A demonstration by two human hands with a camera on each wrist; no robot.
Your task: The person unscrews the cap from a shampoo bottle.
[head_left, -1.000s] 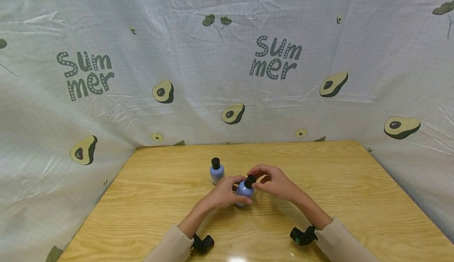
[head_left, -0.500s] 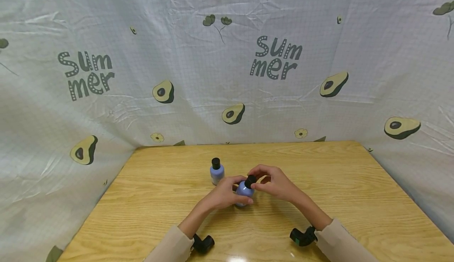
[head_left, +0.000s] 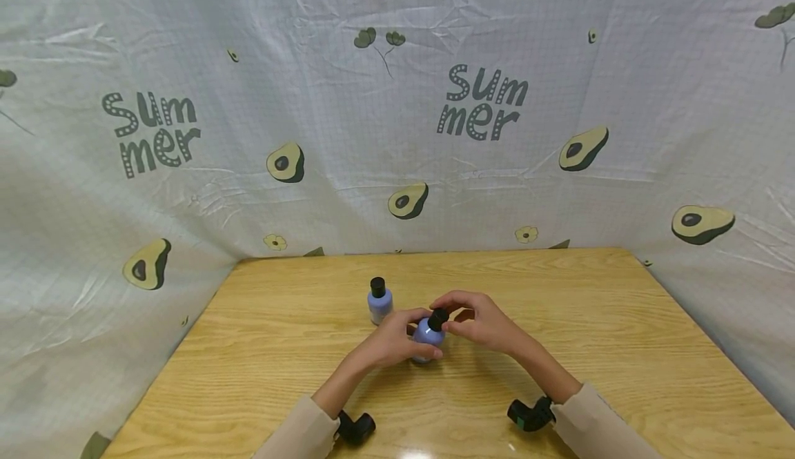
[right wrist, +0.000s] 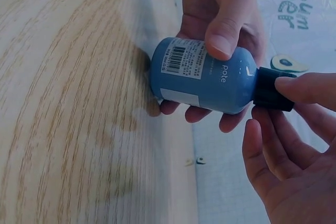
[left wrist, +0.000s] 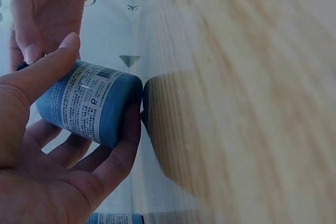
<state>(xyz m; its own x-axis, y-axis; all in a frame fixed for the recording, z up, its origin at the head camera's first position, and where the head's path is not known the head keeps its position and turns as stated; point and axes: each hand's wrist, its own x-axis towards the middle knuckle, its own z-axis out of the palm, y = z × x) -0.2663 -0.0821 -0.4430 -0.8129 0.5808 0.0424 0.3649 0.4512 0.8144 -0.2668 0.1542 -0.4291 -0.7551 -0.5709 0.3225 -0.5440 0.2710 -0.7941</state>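
blue plastic bottle (head_left: 427,335) with a white barcode label stands near the centre of the wooden table (head_left: 621,321), base on or just above the surface; contact cannot be confirmed. left hand (head_left: 394,340) grips the bottle body: thumb across the front of the label, remaining fingers curled round the back, as the left wrist view shows (left wrist: 89,103). right hand (head_left: 481,321) is at 3 o'clock of the bottle. its thumb and forefinger are narrowed onto the black screw cap (head_left: 437,318), pinching it at the sides; the other fingers are loosely spread below the cap in the right wrist view (right wrist: 273,90). the cap sits on the bottle neck. the bottle is tilted slightly, cap leaning toward 1 o'clock in the head view.

a second blue bottle (head_left: 379,301), also with a black cap, stands upright at 10 o'clock of the held bottle, near it but apart from both hands.

beige sleeves cover both forearms. a black wrist-mounted camera (head_left: 355,426) sits at the left cuff and another (head_left: 528,414) at the right cuff.

a white gridded cloth backdrop (head_left: 397,134) printed with avocados and the word "summer" encloses the table on three sides.
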